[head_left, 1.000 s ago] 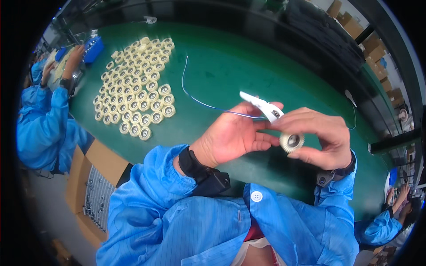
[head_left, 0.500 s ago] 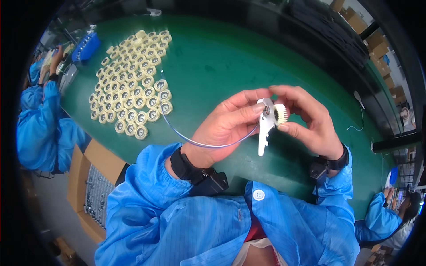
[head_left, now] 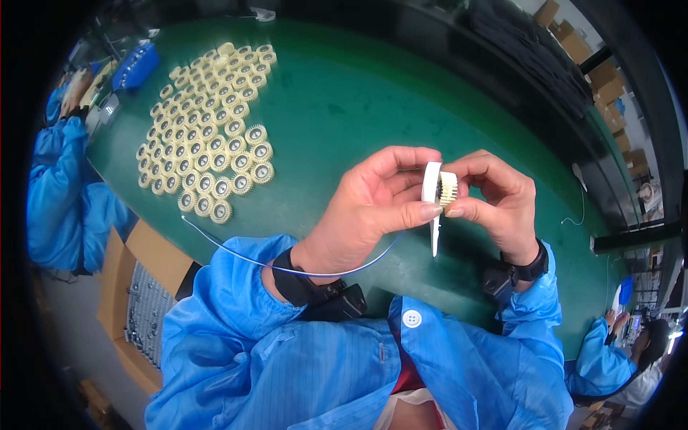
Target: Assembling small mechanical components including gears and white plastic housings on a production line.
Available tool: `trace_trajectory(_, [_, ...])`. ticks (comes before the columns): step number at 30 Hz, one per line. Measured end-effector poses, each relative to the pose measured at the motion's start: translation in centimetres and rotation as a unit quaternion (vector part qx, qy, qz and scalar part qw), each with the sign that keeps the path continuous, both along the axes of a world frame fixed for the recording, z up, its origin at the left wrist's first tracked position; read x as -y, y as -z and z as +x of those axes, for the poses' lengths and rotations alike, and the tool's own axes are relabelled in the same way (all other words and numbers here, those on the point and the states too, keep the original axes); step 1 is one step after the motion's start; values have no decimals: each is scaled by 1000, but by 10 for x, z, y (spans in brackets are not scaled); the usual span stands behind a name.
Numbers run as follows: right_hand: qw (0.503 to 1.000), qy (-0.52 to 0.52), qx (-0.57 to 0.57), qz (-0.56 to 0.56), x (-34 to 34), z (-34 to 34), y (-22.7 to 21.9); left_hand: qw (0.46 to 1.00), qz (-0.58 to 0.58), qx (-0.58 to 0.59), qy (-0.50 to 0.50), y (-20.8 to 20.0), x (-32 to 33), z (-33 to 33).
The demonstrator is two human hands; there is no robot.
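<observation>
My left hand (head_left: pixel 373 197) pinches a white plastic bracket (head_left: pixel 431 183), which is turned nearly edge-on above the green table. A cream toothed gear (head_left: pixel 448 188) sits against the bracket's right face, gripped between the thumb and fingers of my right hand (head_left: pixel 498 197). Whether the gear is fixed to the bracket cannot be seen. A thin blue-and-white cable (head_left: pixel 315 274) trails from the held part under my left wrist, its loose end lying toward the gears on the table. Many cream gears with grey metal centres (head_left: pixel 208 136) lie in a close cluster at the left.
A blue bin (head_left: pixel 136 66) with small parts stands at the far left. Beside the table's left edge, a cardboard box (head_left: pixel 118 287) holds metal parts. Co-workers in blue sit at left (head_left: pixel 61 193) and right (head_left: pixel 600 358). A dark rail (head_left: pixel 638 235) juts in from the right.
The bracket has turned from showing its face to nearly edge-on. The cable's free end has swung down and left, nearer me. Both hands still hold the parts.
</observation>
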State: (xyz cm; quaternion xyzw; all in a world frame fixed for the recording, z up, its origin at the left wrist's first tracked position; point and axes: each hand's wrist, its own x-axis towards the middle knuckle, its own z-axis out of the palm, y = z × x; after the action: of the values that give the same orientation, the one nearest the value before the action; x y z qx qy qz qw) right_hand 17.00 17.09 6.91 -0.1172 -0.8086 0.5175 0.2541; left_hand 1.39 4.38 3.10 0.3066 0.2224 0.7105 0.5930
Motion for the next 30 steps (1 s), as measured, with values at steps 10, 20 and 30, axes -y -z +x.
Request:
trace_trajectory(10, [931, 39, -47, 361, 15, -5, -5, 1000, -13, -21, -7, 2, 4, -3])
trace_trajectory(20, [942, 75, -9, 327, 25, -9, -4, 998, -41, 32, -29, 7, -2, -1])
trace_trajectory(30, [996, 51, 68, 6, 45, -27, 27, 991, -22, -23, -131, 11, 0, 3])
